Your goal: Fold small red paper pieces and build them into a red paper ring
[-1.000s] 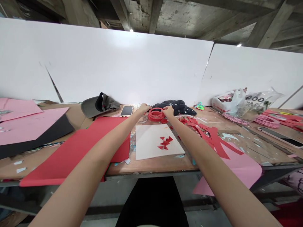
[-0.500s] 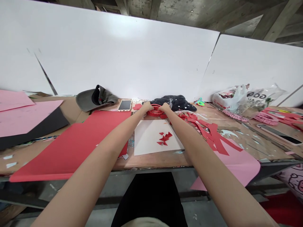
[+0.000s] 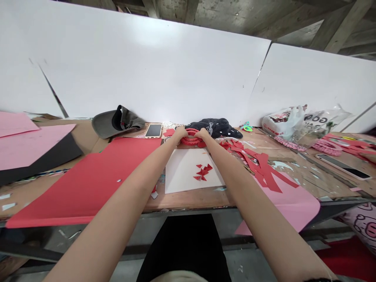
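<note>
Red ring: a red paper ring (image 3: 191, 138), a layered, notched band forming an open oval, its far side curving up behind the hands.
Ring's place: on or just above the wooden workbench (image 3: 188, 200) near its far edge, behind a white board (image 3: 188, 172).
Left hand: the left hand (image 3: 179, 133) sits on the ring's left side, fingers curled together and clamped on it.
Right hand: the right hand (image 3: 202, 134) sits on the ring's right side, fingers also together and clamped on it.
Nearby: red paper triangles (image 3: 202, 172) lie on the board; red paper strips (image 3: 261, 168) lie to the right; a black cloth (image 3: 216, 128) lies just behind the ring; a smartphone (image 3: 153, 131) lies left of it.
</note>
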{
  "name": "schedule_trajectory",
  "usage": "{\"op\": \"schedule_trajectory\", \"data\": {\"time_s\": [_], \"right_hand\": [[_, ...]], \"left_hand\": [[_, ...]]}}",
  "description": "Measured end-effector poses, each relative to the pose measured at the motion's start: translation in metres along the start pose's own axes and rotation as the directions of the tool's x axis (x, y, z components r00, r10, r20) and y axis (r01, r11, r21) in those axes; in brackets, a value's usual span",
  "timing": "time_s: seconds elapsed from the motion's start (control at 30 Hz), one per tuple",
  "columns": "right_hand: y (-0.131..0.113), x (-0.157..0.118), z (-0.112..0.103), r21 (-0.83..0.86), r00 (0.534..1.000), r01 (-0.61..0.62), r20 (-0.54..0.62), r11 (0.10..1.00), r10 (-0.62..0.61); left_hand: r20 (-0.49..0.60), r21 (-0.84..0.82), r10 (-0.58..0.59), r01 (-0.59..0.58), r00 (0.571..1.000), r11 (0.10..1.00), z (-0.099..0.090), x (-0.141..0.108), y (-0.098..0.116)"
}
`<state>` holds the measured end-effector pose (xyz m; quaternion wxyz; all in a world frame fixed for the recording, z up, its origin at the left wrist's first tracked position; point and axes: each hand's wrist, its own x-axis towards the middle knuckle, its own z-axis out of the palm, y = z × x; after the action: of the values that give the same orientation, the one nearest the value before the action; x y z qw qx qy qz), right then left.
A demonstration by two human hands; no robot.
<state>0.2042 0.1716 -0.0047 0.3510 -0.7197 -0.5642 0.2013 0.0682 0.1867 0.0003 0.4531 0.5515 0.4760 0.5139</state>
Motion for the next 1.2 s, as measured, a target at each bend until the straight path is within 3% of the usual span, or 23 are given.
{"op": "schedule_trajectory", "data": {"time_s": [0.2, 0.33, 0.53, 0.8, 1.0, 1.2], "right_hand": [[0.007, -0.008, -0.004, 0.127, 0.982, 0.188, -0.002, 0.974, -0.190], [0.007, -0.015, -0.004, 0.204, 0.942, 0.336, -0.091, 0.920, -0.324], [0.006, -0.023, -0.003, 0.210, 0.860, 0.506, -0.191, 0.836, -0.473], [0.013, -0.021, 0.004, 0.196, 0.816, 0.575, -0.201, 0.794, -0.542], [0.014, -0.022, 0.006, 0.187, 0.797, 0.599, -0.235, 0.779, -0.556], [0.015, -0.021, 0.010, 0.192, 0.797, 0.597, -0.254, 0.779, -0.549]], "left_hand": [[-0.017, 0.253, 0.042, -0.037, 0.999, 0.967, -0.013, -0.003, -0.005], [-0.010, 0.269, 0.200, -0.190, 0.980, 0.944, -0.014, -0.008, -0.005], [0.022, 0.240, 0.428, -0.421, 0.903, 0.875, -0.013, -0.018, -0.006], [0.087, 0.257, 0.515, -0.519, 0.853, 0.815, -0.016, -0.023, -0.009], [0.148, 0.326, 0.594, -0.606, 0.791, 0.726, -0.008, -0.030, -0.011], [0.104, 0.289, 0.568, -0.571, 0.817, 0.768, -0.005, -0.029, -0.014]]}}
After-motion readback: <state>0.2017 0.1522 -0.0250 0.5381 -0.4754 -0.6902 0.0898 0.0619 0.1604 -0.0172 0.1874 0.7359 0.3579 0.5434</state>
